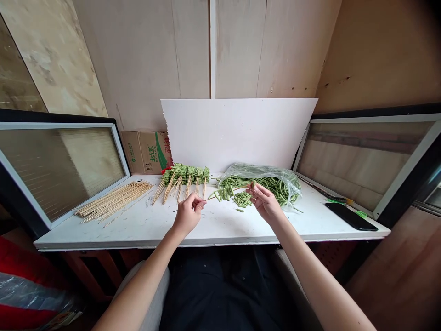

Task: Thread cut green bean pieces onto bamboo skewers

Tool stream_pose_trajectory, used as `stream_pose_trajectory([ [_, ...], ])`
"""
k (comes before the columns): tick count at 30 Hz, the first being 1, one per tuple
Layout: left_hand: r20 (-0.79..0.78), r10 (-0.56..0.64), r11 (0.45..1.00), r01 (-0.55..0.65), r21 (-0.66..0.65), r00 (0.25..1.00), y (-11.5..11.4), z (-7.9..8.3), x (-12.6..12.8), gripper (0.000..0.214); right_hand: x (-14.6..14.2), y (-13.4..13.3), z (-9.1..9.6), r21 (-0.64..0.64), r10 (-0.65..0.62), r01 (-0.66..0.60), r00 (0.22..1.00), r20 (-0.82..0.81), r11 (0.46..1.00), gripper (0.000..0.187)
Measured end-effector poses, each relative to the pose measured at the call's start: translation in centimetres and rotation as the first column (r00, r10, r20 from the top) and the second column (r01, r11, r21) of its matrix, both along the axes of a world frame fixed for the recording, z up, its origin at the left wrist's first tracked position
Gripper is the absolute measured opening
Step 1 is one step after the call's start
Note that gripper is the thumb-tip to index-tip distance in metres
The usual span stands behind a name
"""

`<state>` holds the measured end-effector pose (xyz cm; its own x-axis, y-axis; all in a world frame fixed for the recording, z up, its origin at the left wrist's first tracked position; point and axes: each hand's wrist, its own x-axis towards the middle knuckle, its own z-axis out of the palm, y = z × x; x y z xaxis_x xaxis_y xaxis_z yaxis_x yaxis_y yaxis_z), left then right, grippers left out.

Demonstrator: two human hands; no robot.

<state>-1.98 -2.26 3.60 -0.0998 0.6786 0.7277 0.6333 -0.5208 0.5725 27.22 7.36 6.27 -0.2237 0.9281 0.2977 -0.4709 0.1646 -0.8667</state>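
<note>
Pinched in my left hand (189,214) is the blunt end of a bamboo skewer (210,198), which points right across the table. Several short green bean pieces (223,193) are threaded side by side along it. My right hand (264,203), near the skewer's far end, holds a cut green bean piece (254,183) between thumb and fingers. Below the skewer lies a small pile of cut bean pieces (242,199), with one stray piece (240,210) in front. Long green beans (283,189) spill from a clear plastic bag (262,170) behind my right hand.
Filled bean skewers (188,174) are stacked at the back, sticks toward me. Bare bamboo skewers (112,201) lie on the left of the white table (220,236). A black phone (350,216) and scissors (332,197) lie right. A cardboard box (143,151) and white board (237,133) stand behind.
</note>
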Motion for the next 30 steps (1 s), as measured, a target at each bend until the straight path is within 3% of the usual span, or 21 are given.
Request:
stream_pose_trajectory([
  [15, -0.014, 0.007, 0.998, -0.007, -0.065, 1.0, 0.14, -0.51, 0.29, 0.017, -0.37, -0.48, 0.05, -0.01, 0.128, -0.128, 0.991, -0.028, 0.992, 0.032],
  [30, -0.021, 0.037, 0.996, -0.038, -0.079, 0.999, 0.13, -0.32, 0.25, 0.016, -0.31, -0.14, -0.54, -0.018, 0.075, -0.074, 0.996, 0.048, 0.997, 0.034],
])
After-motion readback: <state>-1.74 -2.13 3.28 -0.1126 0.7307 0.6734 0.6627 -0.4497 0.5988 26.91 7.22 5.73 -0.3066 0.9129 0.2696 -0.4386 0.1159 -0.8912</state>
